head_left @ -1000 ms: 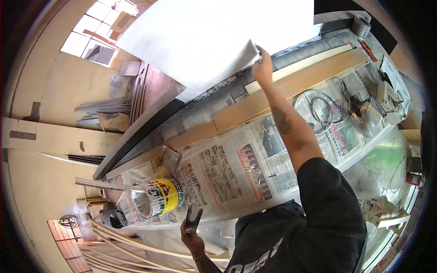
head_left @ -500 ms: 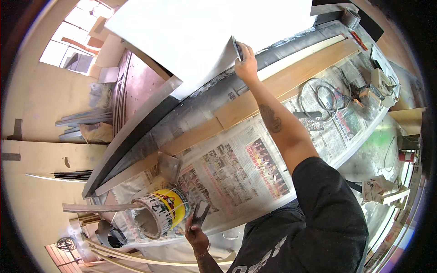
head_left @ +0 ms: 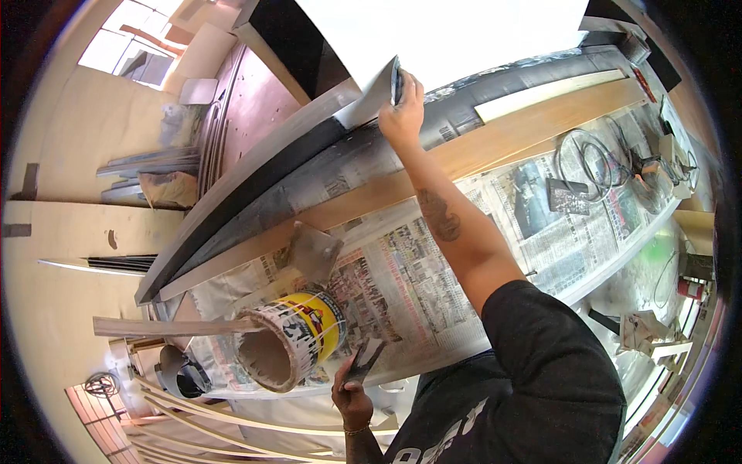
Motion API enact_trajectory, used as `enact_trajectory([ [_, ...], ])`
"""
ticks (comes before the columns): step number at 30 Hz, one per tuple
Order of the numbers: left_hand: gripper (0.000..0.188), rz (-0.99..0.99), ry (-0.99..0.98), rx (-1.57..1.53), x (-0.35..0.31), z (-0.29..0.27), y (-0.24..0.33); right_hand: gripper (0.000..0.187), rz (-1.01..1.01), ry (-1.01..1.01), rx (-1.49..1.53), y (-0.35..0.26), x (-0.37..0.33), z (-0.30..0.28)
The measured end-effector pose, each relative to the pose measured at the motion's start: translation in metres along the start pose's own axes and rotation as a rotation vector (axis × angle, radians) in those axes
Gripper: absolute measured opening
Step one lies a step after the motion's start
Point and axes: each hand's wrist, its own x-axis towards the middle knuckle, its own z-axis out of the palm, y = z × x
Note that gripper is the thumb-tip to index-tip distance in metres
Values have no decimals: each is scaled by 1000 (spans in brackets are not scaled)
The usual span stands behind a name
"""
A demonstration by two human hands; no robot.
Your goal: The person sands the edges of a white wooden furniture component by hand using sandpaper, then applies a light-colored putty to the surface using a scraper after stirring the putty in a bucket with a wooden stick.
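Note:
My right hand (head_left: 403,120) is closed on a putty knife (head_left: 396,83), its blade at the lower left part of a bright white panel (head_left: 464,39); the glare hides whether it touches. Near the front edge of the table, my left hand (head_left: 352,400) grips a flat, dark, putty-smeared scraper (head_left: 366,360) off the surface. Just left of that scraper lies a tipped bucket (head_left: 325,319) with a yellow label and a putty-coated rim. A wooden stick (head_left: 162,328) juts leftward from its mouth. Behind the bucket rests a smeared square plate (head_left: 314,252).
Newspaper (head_left: 402,282) covers the table. A long brown board (head_left: 495,143) and a dark curved strip (head_left: 232,213) run between me and the panel. A coiled cable (head_left: 576,185) lies at the right. Long thin strips (head_left: 232,433) stand at the lower left.
The view has shifted, so the table and panel sit differently. My right hand has moved left along the panel with the putty knife. My left hand still holds its scraper beside the bucket.

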Motion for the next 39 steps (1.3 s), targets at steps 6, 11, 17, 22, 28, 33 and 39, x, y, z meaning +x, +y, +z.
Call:
enact_trajectory([
  [6, 42, -28, 83, 89, -12, -3, 12, 57, 45, 61, 42, -44, -26, 33],
  [11, 47, -1, 116, 128, -14, -2, 17, 56, 22, -351, 242, -73, -35, 16],
  [17, 42, -185, 200, -860, 27, 40, 77, 52, -336, -825, 704, -203, -45, -158],
  [22, 35, -477, -202, -1172, 50, 53, 85, 48, -489, -1196, 873, -206, -74, -266],
  [28, 37, -364, -204, -1083, 59, 49, 119, 45, -394, -1419, 333, -91, -76, -289],
  [33, 42, -243, 60, -713, 50, 63, 133, 50, -158, -389, -42, 111, 65, -223],
  [39, 41, -317, 132, -884, 15, 28, 94, 63, 201, -24, 141, 141, 195, -174],
])
